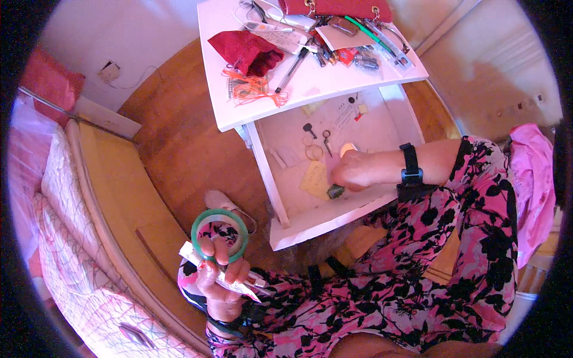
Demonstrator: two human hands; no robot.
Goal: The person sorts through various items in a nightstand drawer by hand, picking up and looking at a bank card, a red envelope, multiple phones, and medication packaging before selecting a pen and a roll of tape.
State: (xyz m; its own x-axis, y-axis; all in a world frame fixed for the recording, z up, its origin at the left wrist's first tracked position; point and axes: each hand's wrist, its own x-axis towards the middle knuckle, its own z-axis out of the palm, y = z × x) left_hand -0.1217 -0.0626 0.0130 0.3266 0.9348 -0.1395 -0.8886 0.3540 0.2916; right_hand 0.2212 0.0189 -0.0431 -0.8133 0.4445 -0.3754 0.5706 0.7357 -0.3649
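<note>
My left hand (224, 280), low on the left, is closed around a green tape roll (195, 235) with a pale inner ring, along with several thin white packets (242, 287). My right hand (353, 171) reaches into an open white drawer (322, 230). Its fingers are curled and mostly hidden, so what they hold is unclear. Right beside them lie a small dark green object (335, 191), a yellow paper (314, 178) and a pale orange-yellow item (347, 147). Farther back in the drawer are a black key (309, 129) and a slim metal tool with a loop (327, 141).
On the white cabinet top (224, 116) above the drawer lie a red pouch (242, 51), orange cord (248, 88), a black pen (291, 70), a green pen (364, 28) and a red bag (340, 7). A bed (101, 292) stands left; pink cloth (531, 185) hangs right.
</note>
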